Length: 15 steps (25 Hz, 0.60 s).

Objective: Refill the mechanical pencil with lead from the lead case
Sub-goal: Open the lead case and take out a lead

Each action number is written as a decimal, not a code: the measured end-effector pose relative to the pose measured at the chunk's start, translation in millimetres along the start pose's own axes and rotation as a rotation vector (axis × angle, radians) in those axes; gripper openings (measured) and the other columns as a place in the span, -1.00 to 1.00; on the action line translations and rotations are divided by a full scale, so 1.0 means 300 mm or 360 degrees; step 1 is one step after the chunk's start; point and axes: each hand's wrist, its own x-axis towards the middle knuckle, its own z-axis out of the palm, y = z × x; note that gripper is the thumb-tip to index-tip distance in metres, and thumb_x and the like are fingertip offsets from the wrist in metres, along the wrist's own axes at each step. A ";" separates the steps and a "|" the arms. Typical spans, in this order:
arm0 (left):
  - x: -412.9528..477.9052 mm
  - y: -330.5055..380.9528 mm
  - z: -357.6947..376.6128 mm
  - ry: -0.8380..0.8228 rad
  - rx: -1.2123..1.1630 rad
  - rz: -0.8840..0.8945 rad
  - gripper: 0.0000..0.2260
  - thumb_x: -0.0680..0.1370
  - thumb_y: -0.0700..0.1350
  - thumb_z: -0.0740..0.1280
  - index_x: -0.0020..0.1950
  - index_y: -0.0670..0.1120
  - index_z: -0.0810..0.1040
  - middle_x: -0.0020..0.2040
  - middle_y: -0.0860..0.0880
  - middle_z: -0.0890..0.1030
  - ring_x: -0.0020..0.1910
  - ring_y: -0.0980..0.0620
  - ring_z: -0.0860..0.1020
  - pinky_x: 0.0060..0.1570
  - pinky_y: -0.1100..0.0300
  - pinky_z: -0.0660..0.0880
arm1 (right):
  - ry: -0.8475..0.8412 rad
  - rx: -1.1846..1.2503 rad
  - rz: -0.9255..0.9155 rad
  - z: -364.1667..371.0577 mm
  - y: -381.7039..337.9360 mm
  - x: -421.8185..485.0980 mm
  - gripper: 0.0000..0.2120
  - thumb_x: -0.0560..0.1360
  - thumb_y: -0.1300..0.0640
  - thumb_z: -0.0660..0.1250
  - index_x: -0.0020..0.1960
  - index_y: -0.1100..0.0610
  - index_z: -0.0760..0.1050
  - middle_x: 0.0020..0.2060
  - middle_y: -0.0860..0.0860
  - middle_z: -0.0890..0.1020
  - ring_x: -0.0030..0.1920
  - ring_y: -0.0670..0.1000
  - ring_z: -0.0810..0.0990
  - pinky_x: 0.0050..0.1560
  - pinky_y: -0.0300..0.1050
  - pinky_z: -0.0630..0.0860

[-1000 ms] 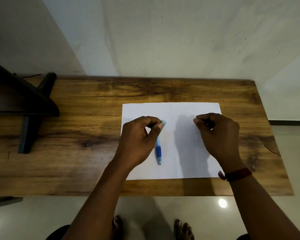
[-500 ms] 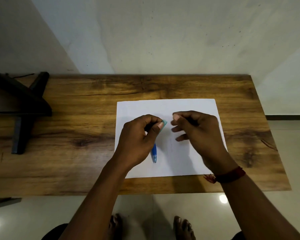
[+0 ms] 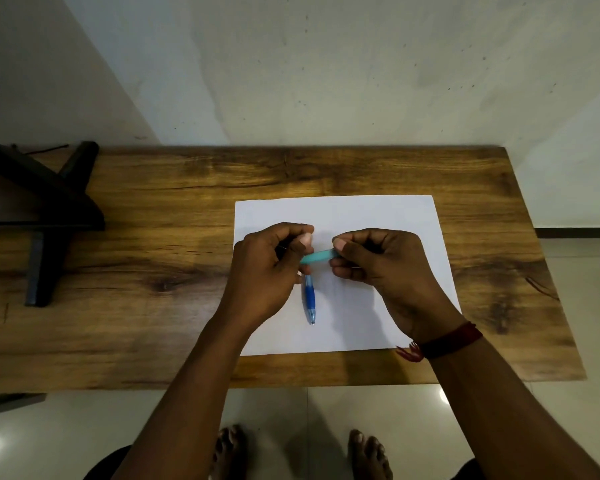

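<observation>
So both hands are up over a sheet of white paper point(image 3: 378, 220) in the middle of a wooden table point(image 3: 153, 237). The left hand point(image 3: 267, 268) is curled closed around a blue pencil point(image 3: 309, 299), which hangs out the bottom of the fist with its tip pointing toward the near edge of the table; the top part is hidden inside the fingers. A teal lead case point(image 3: 317, 256) runs sideways between the two hands. The right hand point(image 3: 378, 261) pinches its right end between thumb and fingertips, and the left end sits against the left hand's thumb and fingers. Can't tell if the case is open or capped, it's a bit blurry there.

There's a dark red thread band point(image 3: 447, 342) on the right wrist. On the far left of the table stands a black stand point(image 3: 49, 209). Bare feet point(image 3: 368, 452) show on the tiled floor below.
</observation>
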 end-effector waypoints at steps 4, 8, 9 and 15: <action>0.014 -0.006 -0.024 0.0258 -0.0153 -0.0200 -0.89 0.58 -0.05 0.27 -0.01 0.03 0.59 -0.17 0.01 0.67 -0.29 0.05 0.66 -0.31 0.22 0.61 | 0.0027 0.0067 0.0042 -0.005 0.004 0.008 -0.90 0.47 0.24 0.40 -0.03 0.20 0.65 -0.20 0.13 0.72 -0.20 0.08 0.72 -0.09 -0.10 0.66; 0.029 -0.005 -0.044 0.0364 -0.0382 -0.0371 -0.95 0.51 -0.05 0.38 -0.12 0.00 0.62 -0.24 -0.03 0.68 -0.36 -0.02 0.66 -0.36 0.19 0.58 | 0.0006 0.0189 0.0051 -0.009 0.009 0.011 -0.90 0.47 0.28 0.39 -0.03 0.22 0.64 -0.22 0.13 0.73 -0.20 0.09 0.72 -0.12 -0.13 0.66; 0.028 -0.004 -0.045 0.0307 -0.0410 -0.0372 -0.95 0.49 -0.06 0.41 -0.10 -0.02 0.62 -0.21 -0.05 0.68 -0.34 -0.02 0.66 -0.36 0.20 0.58 | -0.0003 0.0222 0.0051 -0.010 0.010 0.010 -0.89 0.47 0.29 0.38 -0.02 0.23 0.64 -0.23 0.12 0.73 -0.20 0.09 0.72 -0.14 -0.15 0.65; 0.016 0.012 -0.042 0.0145 -0.0452 -0.0154 -0.89 0.42 -0.15 0.49 -0.09 -0.01 0.65 -0.17 0.01 0.70 -0.22 -0.01 0.68 -0.32 0.25 0.59 | -0.0047 0.0398 0.0100 -0.003 0.014 0.009 -0.87 0.43 0.29 0.39 -0.04 0.20 0.65 -0.21 0.09 0.74 -0.16 0.10 0.72 -0.14 -0.16 0.65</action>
